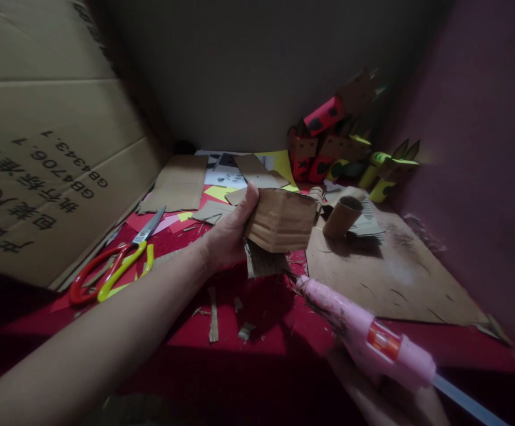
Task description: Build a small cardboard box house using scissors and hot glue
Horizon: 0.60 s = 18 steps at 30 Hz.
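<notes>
My left hand (231,236) grips a folded piece of brown cardboard (282,219), thumb along its upper left edge. A flap hangs below its front face. In my right hand (386,384) is a pink hot glue gun (350,319), with a pale glue stick (466,399) sticking out of its back end. The nozzle points at the lower flap of the cardboard; whether it touches, I cannot tell. Most of my right hand's fingers are hidden under the gun. Just right of the held piece stands a cardboard tube (343,218), slightly tilted.
Scissors (124,257) with red and yellow handles lie at left, beside a large cardboard box (62,148). A flat cardboard sheet (386,272) covers the right side of the red cloth (257,319). Behind stand several red and yellow paper-tube figures (324,154). Scraps litter the cloth.
</notes>
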Available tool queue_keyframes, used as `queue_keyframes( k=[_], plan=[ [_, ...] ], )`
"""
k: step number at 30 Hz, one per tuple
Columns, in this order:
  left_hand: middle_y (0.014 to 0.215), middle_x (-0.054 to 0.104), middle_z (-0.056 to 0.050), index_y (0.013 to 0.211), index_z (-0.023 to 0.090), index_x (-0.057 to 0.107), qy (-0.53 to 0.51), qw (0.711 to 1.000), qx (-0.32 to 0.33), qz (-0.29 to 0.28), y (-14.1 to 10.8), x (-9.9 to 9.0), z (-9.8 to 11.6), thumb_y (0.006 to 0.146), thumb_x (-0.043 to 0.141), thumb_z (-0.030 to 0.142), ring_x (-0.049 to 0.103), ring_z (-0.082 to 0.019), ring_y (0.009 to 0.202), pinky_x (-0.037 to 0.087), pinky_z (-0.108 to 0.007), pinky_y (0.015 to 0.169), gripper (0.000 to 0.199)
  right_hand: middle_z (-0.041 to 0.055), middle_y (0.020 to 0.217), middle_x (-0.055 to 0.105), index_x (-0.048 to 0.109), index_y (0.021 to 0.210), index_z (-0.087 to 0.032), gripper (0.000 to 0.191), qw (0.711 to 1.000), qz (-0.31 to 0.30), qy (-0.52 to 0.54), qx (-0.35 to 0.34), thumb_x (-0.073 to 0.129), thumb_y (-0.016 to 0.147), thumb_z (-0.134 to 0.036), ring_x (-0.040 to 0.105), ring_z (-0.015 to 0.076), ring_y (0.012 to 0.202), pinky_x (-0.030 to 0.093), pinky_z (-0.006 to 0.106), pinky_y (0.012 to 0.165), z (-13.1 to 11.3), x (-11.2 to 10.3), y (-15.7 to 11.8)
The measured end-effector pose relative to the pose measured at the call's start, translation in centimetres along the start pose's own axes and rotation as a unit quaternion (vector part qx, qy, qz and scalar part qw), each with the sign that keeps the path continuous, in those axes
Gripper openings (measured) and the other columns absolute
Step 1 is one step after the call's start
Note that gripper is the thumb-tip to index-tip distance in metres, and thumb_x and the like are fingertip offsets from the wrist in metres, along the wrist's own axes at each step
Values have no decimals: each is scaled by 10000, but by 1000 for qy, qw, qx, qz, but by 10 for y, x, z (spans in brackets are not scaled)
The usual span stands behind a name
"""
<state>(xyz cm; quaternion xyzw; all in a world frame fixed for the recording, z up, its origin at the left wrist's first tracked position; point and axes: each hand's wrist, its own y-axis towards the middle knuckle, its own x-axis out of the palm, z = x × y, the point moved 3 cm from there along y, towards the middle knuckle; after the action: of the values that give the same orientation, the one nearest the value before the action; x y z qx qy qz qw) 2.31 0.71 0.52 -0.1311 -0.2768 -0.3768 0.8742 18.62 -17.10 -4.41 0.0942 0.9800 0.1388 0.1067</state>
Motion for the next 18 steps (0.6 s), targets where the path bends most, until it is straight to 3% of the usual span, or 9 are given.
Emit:
queue_keyframes(
  k=[8, 18],
  plan=[
    [1059, 731, -138, 1338, 122, 511, -5, 1000, -16, 17, 1, -1, -1, 930, 131, 694, 658, -298, 1086, 512, -425, 943, 799, 82, 1232, 605, 590, 1195, -197, 304, 1000, 4, -16, 12, 577, 930, -346, 625, 226, 1030, 548, 420, 854, 1, -1, -5],
    [1034, 738, -130, 1342, 128, 514, -11, 1000, -7, 4, 0, -1, 0, 929, 179, 696, 675, -303, 1056, 537, -421, 895, 777, 86, 1230, 605, 583, 1203, -200, 311, 1000, 6, -20, 11, 582, 928, -344, 626, 221, 1029, 550, 419, 847, 2, -2, -5]
  ],
)
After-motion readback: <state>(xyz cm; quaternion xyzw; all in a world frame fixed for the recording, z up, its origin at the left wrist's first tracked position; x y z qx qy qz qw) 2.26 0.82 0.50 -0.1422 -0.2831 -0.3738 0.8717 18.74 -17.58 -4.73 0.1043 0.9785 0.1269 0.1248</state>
